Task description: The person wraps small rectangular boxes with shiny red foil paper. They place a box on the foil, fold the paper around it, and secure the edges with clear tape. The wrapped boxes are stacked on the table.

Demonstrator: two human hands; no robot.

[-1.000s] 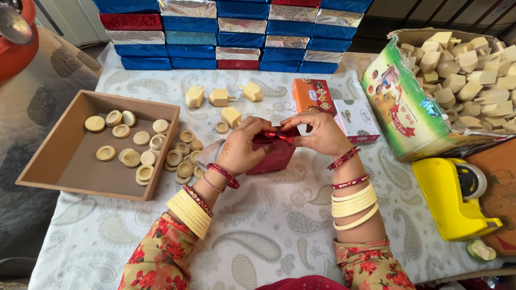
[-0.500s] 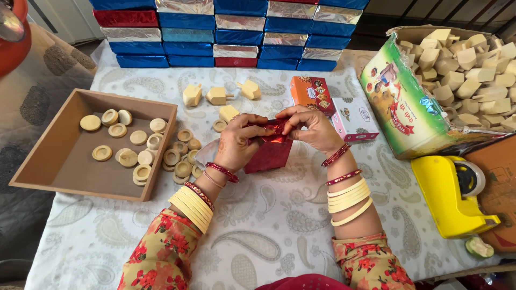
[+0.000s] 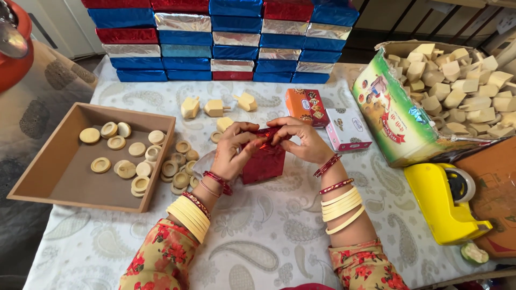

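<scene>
Small red foil box (image 3: pixel 263 161) stood upright at table (image 3: pixel 279 236) centre. Top flap pinched shut by left hand (image 3: pixel 232 152) and right hand (image 3: pixel 301 140), fingers closed on it from 9 and 3 o'clock, base steadied against table.

The red shiny box (image 3: pixel 263 161) now stands a bit taller, and both hands have slid up toward 12 o'clock, pinching its top.

Glossy red foil wrap (image 3: pixel 263 161) — crinkled, metallic sheen. Matt pale wooden discs (image 3: pixel 141 167) in smooth brown tray (image 3: pixel 43 177). Soft printed cloth (image 3: pixel 269 236) over table. Shiny yellow plastic tape dispenser (image 3: pixel 438 201). Stacked foil-covered boxes (image 3: pixel 226 40) — blue, red, silver.
</scene>
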